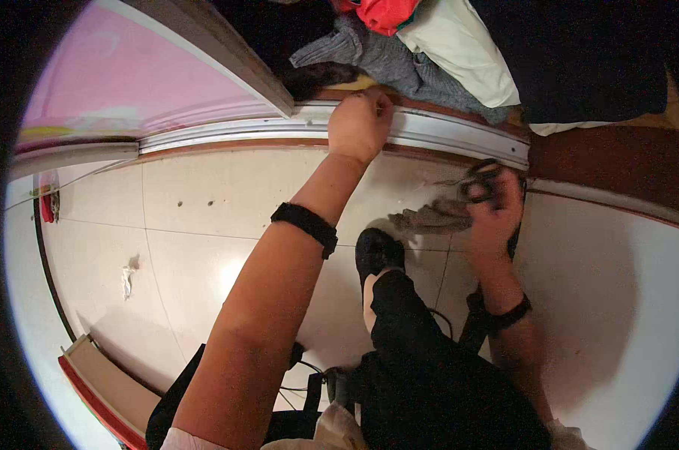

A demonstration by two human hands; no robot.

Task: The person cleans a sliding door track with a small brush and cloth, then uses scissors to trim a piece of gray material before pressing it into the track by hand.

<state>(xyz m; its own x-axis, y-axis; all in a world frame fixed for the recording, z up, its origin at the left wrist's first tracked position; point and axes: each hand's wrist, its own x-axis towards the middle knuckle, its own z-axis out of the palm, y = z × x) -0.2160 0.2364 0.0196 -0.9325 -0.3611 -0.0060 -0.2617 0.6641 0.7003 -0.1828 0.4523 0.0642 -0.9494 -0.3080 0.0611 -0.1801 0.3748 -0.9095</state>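
Observation:
My left hand (360, 124) is on the silver sliding-door track (437, 133), with its fingers curled down at the far edge. Whatever those fingers may hold is hidden. To the right, my right hand (497, 217) is smeared by motion above the floor near the track's right end. It grips what look like black-handled scissors (476, 187), a thin blade pointing left. Beside that hand is a crumpled grey-brown rag (433, 216); I cannot tell whether it hangs from the hand or lies on the tiles.
A framed pink door panel (144, 82) stands at the left of the track. Grey knitted clothing (384, 64), a white cloth (467, 49) and a red cloth (386, 13) lie beyond it. My black shoe (379, 251) rests on the tiles. A white scrap (127, 282) lies left.

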